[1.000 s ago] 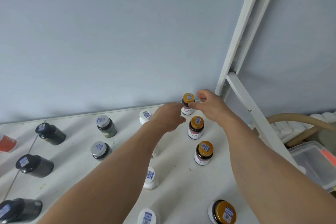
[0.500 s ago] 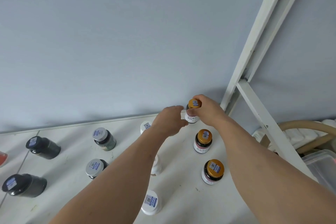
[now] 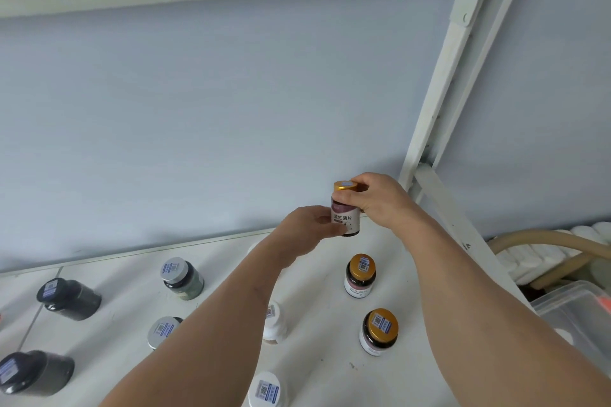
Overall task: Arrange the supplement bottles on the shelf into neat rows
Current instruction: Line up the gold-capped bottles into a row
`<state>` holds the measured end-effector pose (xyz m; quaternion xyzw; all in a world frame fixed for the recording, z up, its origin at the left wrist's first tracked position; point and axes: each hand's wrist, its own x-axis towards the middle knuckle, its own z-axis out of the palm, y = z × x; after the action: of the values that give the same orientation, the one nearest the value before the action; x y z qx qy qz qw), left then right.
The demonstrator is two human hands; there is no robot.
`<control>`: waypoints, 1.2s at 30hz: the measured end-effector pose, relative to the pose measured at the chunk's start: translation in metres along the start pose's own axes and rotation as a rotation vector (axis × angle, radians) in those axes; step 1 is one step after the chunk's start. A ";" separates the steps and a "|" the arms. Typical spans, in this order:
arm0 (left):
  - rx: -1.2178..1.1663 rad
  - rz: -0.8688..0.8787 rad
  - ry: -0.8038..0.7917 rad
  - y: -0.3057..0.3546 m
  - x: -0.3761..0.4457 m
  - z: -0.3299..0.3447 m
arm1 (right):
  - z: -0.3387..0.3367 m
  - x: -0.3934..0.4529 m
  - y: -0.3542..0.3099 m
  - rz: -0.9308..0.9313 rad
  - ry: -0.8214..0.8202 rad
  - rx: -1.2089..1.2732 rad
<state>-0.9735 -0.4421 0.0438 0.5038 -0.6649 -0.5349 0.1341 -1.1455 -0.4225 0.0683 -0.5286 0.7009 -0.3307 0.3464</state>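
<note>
A gold-capped bottle with a white and maroon label is lifted off the white shelf near the back right corner. My right hand grips its cap and upper body from the right. My left hand holds its lower body from the left. Two more gold-capped bottles stand in a column in front of it. White-capped bottles stand under my left arm, silver-capped ones further left, and black bottles at the far left.
The grey wall runs close behind the shelf. A white metal frame post with a slanted brace rises at the right back corner. A clear plastic bin and a tan hose lie beyond the shelf's right edge.
Both hands closed on the rearmost gold-capped bottle and raised it off the shelf. The camera tilted upward, so the shelf sits lower in view.
</note>
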 end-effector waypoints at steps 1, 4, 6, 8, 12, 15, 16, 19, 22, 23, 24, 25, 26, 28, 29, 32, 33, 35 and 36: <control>-0.015 -0.004 -0.012 0.000 0.000 -0.001 | 0.000 -0.001 -0.001 0.011 0.009 0.020; -0.017 -0.017 -0.037 0.000 0.001 -0.004 | -0.001 -0.003 -0.005 0.037 0.026 0.052; -0.029 -0.026 -0.056 -0.001 0.001 -0.004 | -0.001 -0.005 -0.006 0.041 0.032 0.052; -0.045 -0.031 -0.076 -0.001 0.000 -0.004 | 0.000 -0.005 -0.006 0.043 0.037 0.045; -0.083 -0.042 -0.108 -0.002 0.000 -0.003 | 0.000 -0.007 -0.004 0.046 0.035 0.054; -0.105 -0.049 -0.125 -0.003 0.000 -0.003 | 0.000 -0.008 -0.005 0.044 0.031 0.049; -0.103 -0.049 -0.130 -0.003 -0.001 -0.004 | 0.000 -0.008 -0.005 0.042 0.030 0.047; -0.087 -0.052 -0.129 -0.004 0.000 -0.005 | 0.001 -0.009 -0.005 0.043 0.025 0.053; -0.078 -0.047 -0.110 -0.006 0.000 -0.006 | 0.001 -0.009 -0.006 0.037 0.019 0.056; -0.072 -0.043 -0.098 -0.005 0.000 -0.006 | 0.001 -0.008 -0.006 0.036 0.018 0.062; -0.061 -0.036 -0.082 -0.004 -0.001 -0.005 | 0.001 -0.008 -0.006 0.033 0.017 0.066; -0.039 -0.028 -0.062 -0.002 -0.001 -0.005 | 0.001 -0.008 -0.005 0.030 0.018 0.072; 0.001 -0.016 -0.041 -0.001 -0.001 -0.004 | 0.001 -0.008 -0.004 0.024 0.017 0.078; 0.157 0.029 0.015 0.001 -0.002 -0.003 | 0.002 -0.008 -0.001 0.013 0.008 0.085; 0.286 0.055 0.056 0.001 -0.002 -0.002 | 0.003 -0.008 0.001 0.008 0.002 0.081; 0.772 0.148 0.163 0.000 -0.002 0.000 | 0.009 -0.011 0.010 0.000 -0.013 0.069; 0.874 0.178 0.183 -0.001 -0.001 0.001 | 0.011 -0.011 0.014 0.006 -0.021 0.067; 0.970 0.233 0.206 -0.005 0.000 0.002 | 0.016 -0.011 0.023 0.022 -0.038 0.051; 0.993 0.251 0.210 -0.008 0.001 0.002 | 0.019 -0.010 0.028 0.029 -0.046 0.048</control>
<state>-0.9716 -0.4410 0.0357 0.4741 -0.8767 -0.0814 0.0081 -1.1420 -0.4084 0.0362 -0.5175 0.6922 -0.3299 0.3798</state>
